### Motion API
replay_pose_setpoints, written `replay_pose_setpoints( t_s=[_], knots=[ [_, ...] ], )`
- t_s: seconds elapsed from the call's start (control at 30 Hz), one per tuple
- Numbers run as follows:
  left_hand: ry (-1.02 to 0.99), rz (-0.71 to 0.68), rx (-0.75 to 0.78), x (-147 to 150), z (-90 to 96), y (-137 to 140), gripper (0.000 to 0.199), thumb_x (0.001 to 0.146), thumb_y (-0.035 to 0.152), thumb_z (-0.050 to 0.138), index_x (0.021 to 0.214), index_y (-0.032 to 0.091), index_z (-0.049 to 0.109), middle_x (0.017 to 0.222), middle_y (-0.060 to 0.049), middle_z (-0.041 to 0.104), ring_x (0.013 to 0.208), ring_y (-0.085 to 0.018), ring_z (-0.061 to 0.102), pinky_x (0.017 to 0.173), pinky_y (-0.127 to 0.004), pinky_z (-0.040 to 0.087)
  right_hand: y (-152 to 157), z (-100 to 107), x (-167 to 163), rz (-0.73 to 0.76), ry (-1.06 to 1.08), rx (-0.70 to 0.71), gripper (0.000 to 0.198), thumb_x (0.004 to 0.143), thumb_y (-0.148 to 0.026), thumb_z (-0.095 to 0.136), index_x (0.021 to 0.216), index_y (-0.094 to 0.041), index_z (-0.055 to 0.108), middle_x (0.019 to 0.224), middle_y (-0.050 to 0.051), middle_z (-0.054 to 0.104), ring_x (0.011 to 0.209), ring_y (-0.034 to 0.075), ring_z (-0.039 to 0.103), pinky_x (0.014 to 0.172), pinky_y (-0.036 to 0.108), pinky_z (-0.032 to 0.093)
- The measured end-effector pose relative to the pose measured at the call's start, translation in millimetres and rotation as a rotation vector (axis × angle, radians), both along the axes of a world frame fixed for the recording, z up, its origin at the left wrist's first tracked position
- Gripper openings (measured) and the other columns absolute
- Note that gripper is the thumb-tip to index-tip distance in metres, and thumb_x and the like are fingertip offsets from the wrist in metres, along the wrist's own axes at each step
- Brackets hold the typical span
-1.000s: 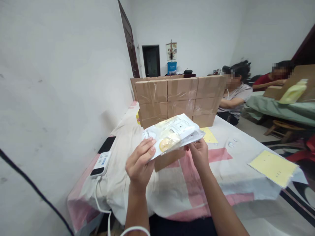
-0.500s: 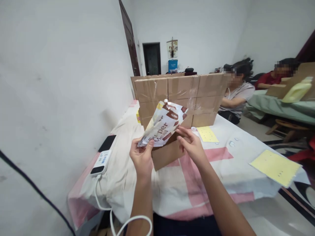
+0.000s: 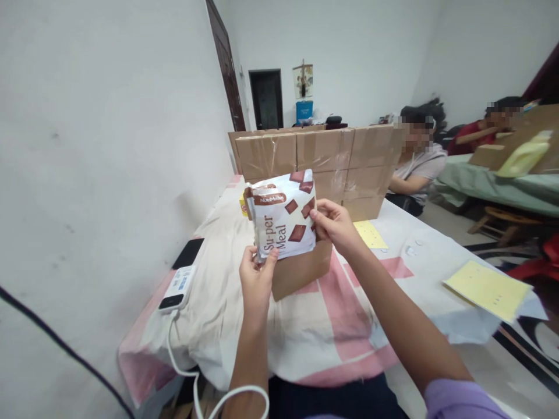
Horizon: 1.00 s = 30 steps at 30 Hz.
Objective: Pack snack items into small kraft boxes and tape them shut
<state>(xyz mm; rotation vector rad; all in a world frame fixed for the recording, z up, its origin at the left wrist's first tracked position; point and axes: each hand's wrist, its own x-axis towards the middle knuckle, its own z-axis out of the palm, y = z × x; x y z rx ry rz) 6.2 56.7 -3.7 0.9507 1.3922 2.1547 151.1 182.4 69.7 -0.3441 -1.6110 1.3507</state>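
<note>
A white and brown food pouch [image 3: 283, 218] printed "Su-per Meal" is held up in front of me. My left hand [image 3: 257, 273] pinches its lower left corner, thumb on the front. At its right edge, my right hand [image 3: 336, 227] grips it between thumb and fingers. Right below the pouch stands a small brown cardboard box [image 3: 301, 273], whose top is hidden behind the pouch. Behind it rises a large cardboard divider [image 3: 367, 169] with taped seams.
A power bank [image 3: 177, 288] with a white cable and a black phone [image 3: 188, 254] lie at the left. Yellow sheets [image 3: 489, 289] lie at the right. Two people sit beyond, near a green-covered table [image 3: 463, 183] with a yellow bottle [image 3: 524, 154].
The pouch has turned from a tilt to nearly upright, its front facing me. My right hand, apart from the pouch before, has closed on its right edge.
</note>
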Motion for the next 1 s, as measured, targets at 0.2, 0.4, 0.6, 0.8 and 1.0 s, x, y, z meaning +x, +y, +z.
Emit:
replay_pose_setpoints(
  t_s=[0.2,0.4,0.6,0.8,1.0],
  knots=[
    [0.213,0.083,-0.116,-2.8,-6.1,2.0,0.042,0.072,0.038,0.084,0.105,0.025,0.062,0.103,-0.007,0.076,0.109,-0.025,0.069,0.114,-0.051,0.037,14.1,34.2,10.4,-0.123,-0.018,0.243,0.038,0.075,-0.050,0.083,0.077,-0.018,0.064,0.062,-0.002,0.060,0.047,0.008,0.046,0.044,0.019,0.031],
    [0.551,0.065,-0.298,-12.4,-3.8,-5.1,0.019,0.077,0.043,0.079,0.072,0.028,0.070,0.076,0.000,0.076,0.077,-0.023,0.069,0.124,-0.061,0.006,28.9,41.4,8.9,-0.097,-0.426,0.607,0.019,0.087,-0.030,0.069,0.073,-0.017,0.067,0.066,0.000,0.065,0.059,0.012,0.057,0.057,0.021,0.036],
    [0.687,-0.055,-0.410,-11.9,4.0,-18.9,0.024,0.080,0.047,0.076,0.066,0.028,0.071,0.073,0.004,0.074,0.072,-0.018,0.066,0.124,-0.056,0.012,13.8,0.7,-36.0,-0.115,-1.268,1.020,0.011,0.079,-0.011,0.069,0.075,-0.019,0.076,0.076,0.008,0.074,0.072,0.020,0.067,0.063,0.025,0.036],
    [0.827,-0.058,-0.443,-18.4,5.0,-26.0,0.016,0.084,0.043,0.073,0.090,0.028,0.073,0.109,0.002,0.077,0.107,-0.021,0.069,0.128,-0.051,0.007,11.3,-4.8,-19.2,-0.012,-1.161,0.802,0.028,0.088,-0.025,0.067,0.114,-0.024,0.077,0.103,0.006,0.079,0.090,0.022,0.072,0.080,0.027,0.048],
    [0.696,-0.046,-0.405,-39.8,-14.7,-14.4,0.094,0.077,0.047,0.079,0.156,0.029,0.032,0.168,-0.011,0.029,0.154,-0.027,0.030,0.124,-0.046,0.030,13.3,-57.7,75.4,-0.607,-0.398,0.368,0.046,0.100,-0.055,0.048,0.112,-0.020,0.074,0.112,0.010,0.076,0.102,0.024,0.069,0.087,0.036,0.053]
  ],
)
